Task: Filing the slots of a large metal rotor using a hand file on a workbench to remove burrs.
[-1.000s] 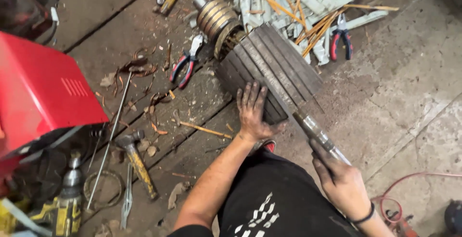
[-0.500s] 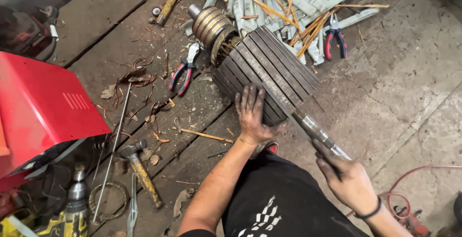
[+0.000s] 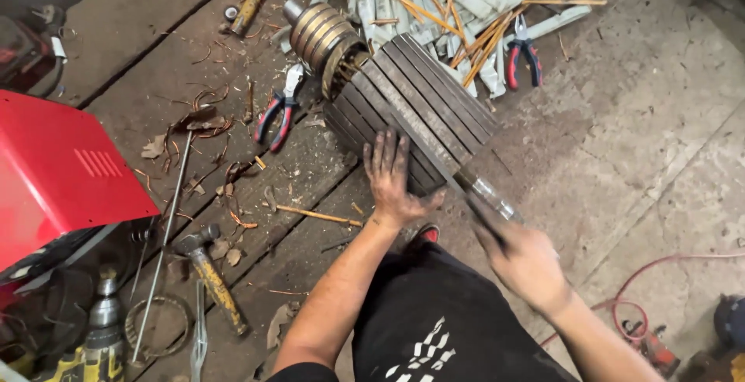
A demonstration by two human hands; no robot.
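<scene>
The big slotted rotor [image 3: 415, 110] lies on the floor on its side, its long axis running on a diagonal from the ringed copper end [image 3: 326, 37] at the upper left down to the bare steel shaft [image 3: 485, 192] at the lower right, so the shaft points back toward the person kneeling over it. There is one rotor and one shaft end showing. The left hand [image 3: 392, 176] lies flat and spread on the near lower edge of the rotor's body, fingers pointing up along the slots, palm pressing down, nothing clasped. The right hand [image 3: 524, 262] is blurred just below the shaft's tip; it looks curled about the end of the shaft, though I cannot tell for sure that it grips. Around them I count two pairs of red-handled pliers, one [image 3: 279, 110] left of the rotor and one [image 3: 524, 52] to its upper right, one hammer [image 3: 209, 273] with a yellow handle at lower left, one long thin rod [image 3: 163, 238] beside it, and one red metal case [image 3: 58, 169] at the left edge. A heap of pale strips and thin sticks [image 3: 450, 2] lies behind the rotor.
</scene>
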